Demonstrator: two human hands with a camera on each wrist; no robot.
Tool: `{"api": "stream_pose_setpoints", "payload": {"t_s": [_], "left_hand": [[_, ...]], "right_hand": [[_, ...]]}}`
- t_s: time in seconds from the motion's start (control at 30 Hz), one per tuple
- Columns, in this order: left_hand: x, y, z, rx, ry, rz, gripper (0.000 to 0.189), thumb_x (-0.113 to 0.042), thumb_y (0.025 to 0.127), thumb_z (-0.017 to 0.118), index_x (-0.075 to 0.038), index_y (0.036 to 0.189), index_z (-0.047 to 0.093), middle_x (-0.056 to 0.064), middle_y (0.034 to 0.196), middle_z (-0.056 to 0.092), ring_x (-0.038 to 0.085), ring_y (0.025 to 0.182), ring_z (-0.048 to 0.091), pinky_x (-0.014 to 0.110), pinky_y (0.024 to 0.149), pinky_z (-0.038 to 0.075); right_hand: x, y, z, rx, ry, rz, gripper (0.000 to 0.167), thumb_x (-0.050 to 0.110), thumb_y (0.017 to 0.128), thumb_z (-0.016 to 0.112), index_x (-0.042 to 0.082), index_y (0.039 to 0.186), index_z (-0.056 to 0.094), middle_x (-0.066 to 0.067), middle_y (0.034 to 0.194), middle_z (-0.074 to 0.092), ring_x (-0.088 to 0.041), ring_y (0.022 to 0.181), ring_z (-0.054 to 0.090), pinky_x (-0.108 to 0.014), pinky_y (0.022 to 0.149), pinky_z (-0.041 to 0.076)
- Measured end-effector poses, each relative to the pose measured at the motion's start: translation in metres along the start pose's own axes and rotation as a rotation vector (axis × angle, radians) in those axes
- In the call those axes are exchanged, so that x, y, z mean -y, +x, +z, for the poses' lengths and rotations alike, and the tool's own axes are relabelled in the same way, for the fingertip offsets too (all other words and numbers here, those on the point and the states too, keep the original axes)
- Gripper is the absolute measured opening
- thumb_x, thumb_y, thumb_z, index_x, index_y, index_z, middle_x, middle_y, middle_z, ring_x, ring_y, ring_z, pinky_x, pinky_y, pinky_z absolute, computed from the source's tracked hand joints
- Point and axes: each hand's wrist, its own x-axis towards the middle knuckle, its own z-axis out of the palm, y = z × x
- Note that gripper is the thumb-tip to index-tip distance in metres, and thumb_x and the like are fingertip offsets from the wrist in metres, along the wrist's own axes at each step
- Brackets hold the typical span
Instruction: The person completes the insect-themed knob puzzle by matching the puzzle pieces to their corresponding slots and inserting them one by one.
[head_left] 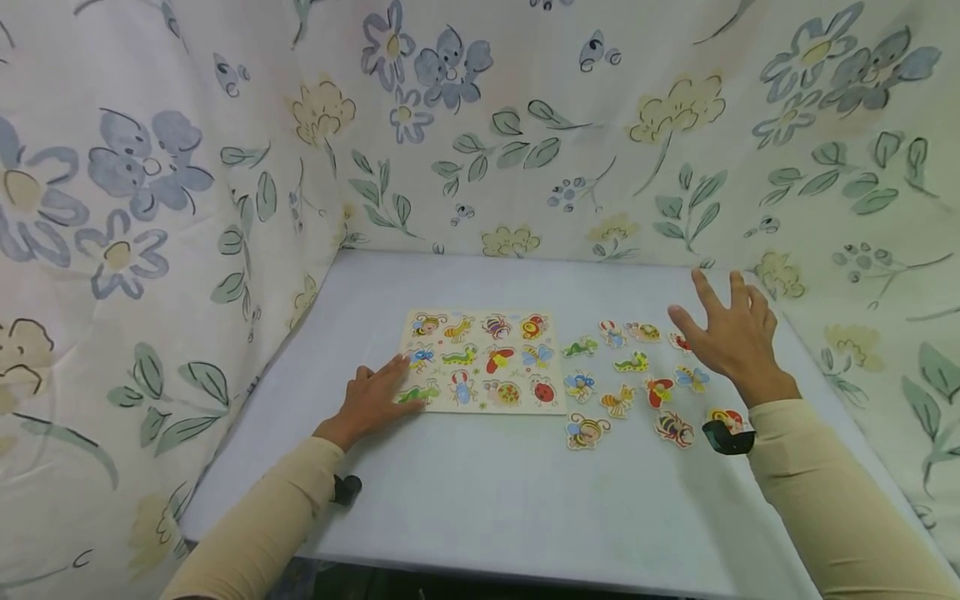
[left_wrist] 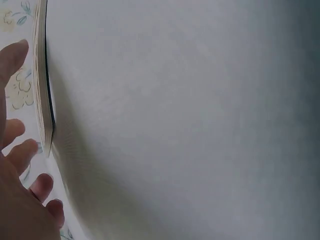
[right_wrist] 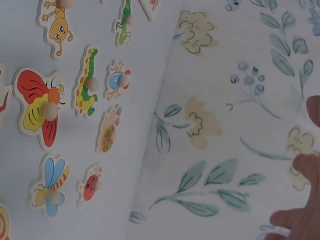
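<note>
A wooden puzzle board (head_left: 536, 409) printed with bugs lies flat on the table. My left hand (head_left: 371, 396) is at its left edge, fingertips overlapping the board's near-left part in the head view. Seen from the left wrist, the thumb and fingers spread around the board's edge (left_wrist: 42, 75). My right hand (head_left: 731, 337) is raised on the right, fingers spread and holding nothing. Beside and below it lie loose knobbed pieces: a ladybug (head_left: 678, 342) partly behind the thumb, a dragonfly (head_left: 692, 378), a red-winged bug (head_left: 659, 392), a spider (head_left: 674, 428) and a snail (head_left: 642, 332).
More pieces sit between the board and the right hand: a caterpillar (head_left: 632, 362), a grasshopper (head_left: 580, 347), a bee (head_left: 587, 431) and an ant (head_left: 617, 402). Another piece (head_left: 726, 415) is partly covered by the right wrist camera. Flowered cloth (head_left: 510, 200) walls the table on three sides.
</note>
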Motion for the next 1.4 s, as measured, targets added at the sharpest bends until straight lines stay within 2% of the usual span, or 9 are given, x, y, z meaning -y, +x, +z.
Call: {"api": "stream_pose_setpoints", "payload": {"t_s": [0.33, 0.6, 0.73, 0.83, 0.97, 1.03, 1.13, 1.23, 1.4], "left_hand": [[0.007, 0.003, 0.007, 0.039, -0.026, -0.019, 0.082, -0.055, 0.085, 0.065, -0.006, 0.146, 0.041, 0.006, 0.155, 0.03, 0.027, 0.09, 0.036, 0.04, 0.073, 0.029], [0.006, 0.006, 0.003, 0.044, -0.051, 0.004, 0.083, -0.054, 0.087, 0.065, -0.004, 0.147, 0.039, 0.008, 0.155, 0.028, 0.029, 0.09, 0.038, 0.041, 0.073, 0.03], [0.012, 0.008, 0.001, 0.038, -0.064, 0.008, 0.084, -0.055, 0.087, 0.064, -0.004, 0.148, 0.037, 0.007, 0.156, 0.027, 0.026, 0.082, 0.039, 0.041, 0.071, 0.028], [0.016, 0.009, 0.001, 0.041, -0.061, 0.005, 0.086, -0.059, 0.087, 0.062, -0.007, 0.149, 0.036, 0.005, 0.157, 0.025, 0.024, 0.08, 0.039, 0.041, 0.071, 0.027], [0.018, 0.009, 0.0, 0.055, -0.071, 0.0, 0.087, -0.06, 0.086, 0.062, -0.007, 0.149, 0.035, 0.005, 0.157, 0.024, 0.024, 0.082, 0.041, 0.044, 0.074, 0.029], [0.018, 0.008, 0.001, 0.061, -0.078, 0.001, 0.087, -0.059, 0.086, 0.062, -0.005, 0.149, 0.035, 0.007, 0.157, 0.024, 0.027, 0.089, 0.046, 0.047, 0.077, 0.03], [0.018, 0.007, 0.003, 0.061, -0.094, -0.001, 0.086, -0.057, 0.086, 0.064, -0.004, 0.148, 0.035, 0.007, 0.157, 0.024, 0.036, 0.113, 0.049, 0.052, 0.084, 0.031], [0.018, 0.006, 0.006, 0.057, -0.109, 0.008, 0.086, -0.054, 0.087, 0.066, -0.002, 0.148, 0.035, 0.009, 0.156, 0.024, 0.04, 0.133, 0.035, 0.056, 0.089, 0.029], [0.018, 0.006, 0.01, 0.07, -0.118, 0.007, 0.086, -0.052, 0.086, 0.067, 0.0, 0.147, 0.034, 0.009, 0.156, 0.023, 0.036, 0.139, 0.026, 0.056, 0.093, 0.028]], "right_hand": [[-0.003, -0.003, 0.004, -0.003, -0.003, -0.014, 0.076, 0.061, 0.096, 0.035, 0.021, 0.157, 0.011, -0.03, 0.155, -0.005, -0.055, 0.136, -0.001, -0.071, 0.098, 0.0], [-0.001, -0.009, 0.019, -0.002, 0.011, -0.035, 0.074, 0.058, 0.097, 0.037, 0.019, 0.156, 0.015, -0.03, 0.154, 0.006, -0.057, 0.134, 0.007, -0.074, 0.095, 0.006], [0.004, -0.011, 0.036, -0.086, 0.019, -0.117, 0.07, 0.049, 0.095, 0.055, 0.015, 0.152, 0.033, -0.027, 0.15, 0.028, -0.057, 0.125, 0.025, -0.073, 0.089, 0.019], [0.01, -0.012, 0.053, -0.168, 0.065, -0.205, 0.063, 0.035, 0.088, 0.071, 0.01, 0.141, 0.05, -0.024, 0.141, 0.045, -0.055, 0.116, 0.037, -0.071, 0.086, 0.026], [0.016, -0.017, 0.077, -0.24, 0.175, -0.308, 0.052, 0.019, 0.08, 0.08, 0.003, 0.127, 0.063, -0.02, 0.128, 0.058, -0.047, 0.11, 0.048, -0.06, 0.088, 0.03], [0.019, -0.02, 0.088, -0.256, 0.227, -0.344, 0.047, 0.014, 0.079, 0.081, 0.001, 0.122, 0.066, -0.019, 0.122, 0.063, -0.041, 0.104, 0.054, -0.052, 0.084, 0.031], [0.023, -0.026, 0.102, -0.244, 0.288, -0.354, 0.041, 0.012, 0.078, 0.081, 0.002, 0.117, 0.069, -0.016, 0.115, 0.067, -0.031, 0.087, 0.053, -0.043, 0.072, 0.03], [0.026, -0.033, 0.113, -0.189, 0.323, -0.311, 0.038, 0.013, 0.079, 0.081, 0.004, 0.115, 0.071, -0.013, 0.109, 0.07, -0.023, 0.078, 0.038, -0.038, 0.065, 0.027], [0.034, -0.049, 0.123, -0.024, 0.377, -0.242, 0.035, 0.017, 0.081, 0.08, 0.008, 0.115, 0.073, -0.013, 0.093, 0.066, -0.023, 0.079, 0.037, -0.037, 0.061, 0.032]]}}
